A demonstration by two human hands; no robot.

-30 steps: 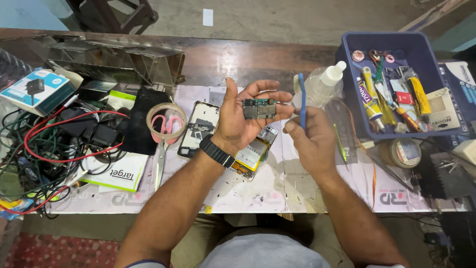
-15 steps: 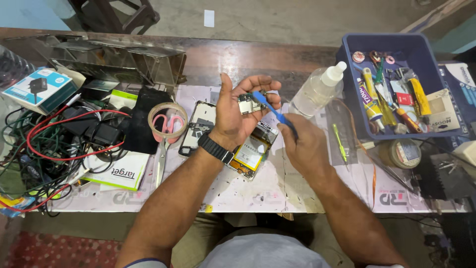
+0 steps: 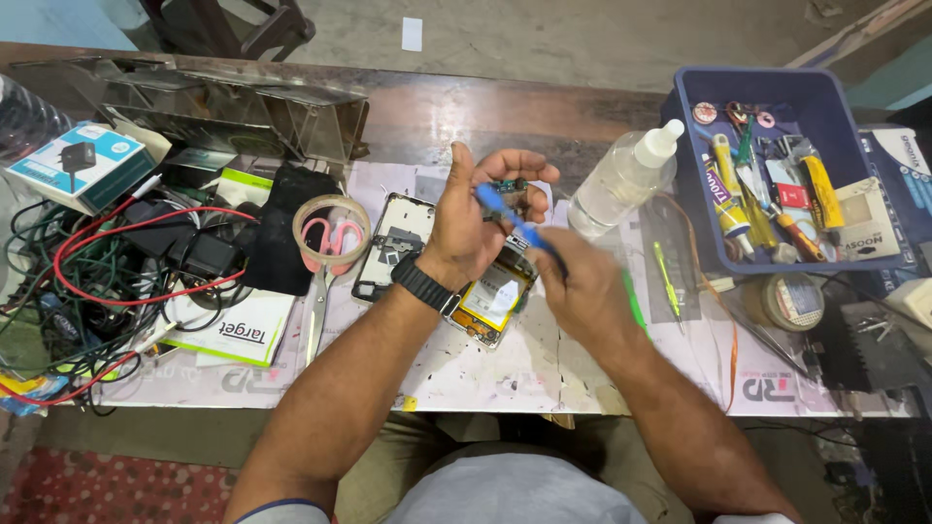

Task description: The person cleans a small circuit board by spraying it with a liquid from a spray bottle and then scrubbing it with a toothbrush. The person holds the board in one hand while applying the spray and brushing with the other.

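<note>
The left hand (image 3: pixel 476 218) is clamped around a small circuit board (image 3: pixel 507 186) near the middle of the frame, raised above the surface (image 3: pixel 466 364). The right hand (image 3: pixel 581 286), blurred, grips a blue brush (image 3: pixel 505 215) whose tip lies against the board. Just below the hands lies an opened phone (image 3: pixel 490 296), with a phone frame (image 3: pixel 393 243) to its left. Further left sit pink scissors (image 3: pixel 325 267) inside a tape roll (image 3: pixel 330 233). A clear bottle (image 3: pixel 621 180) and a blue bin (image 3: pixel 796 170) stand at upper right.
</note>
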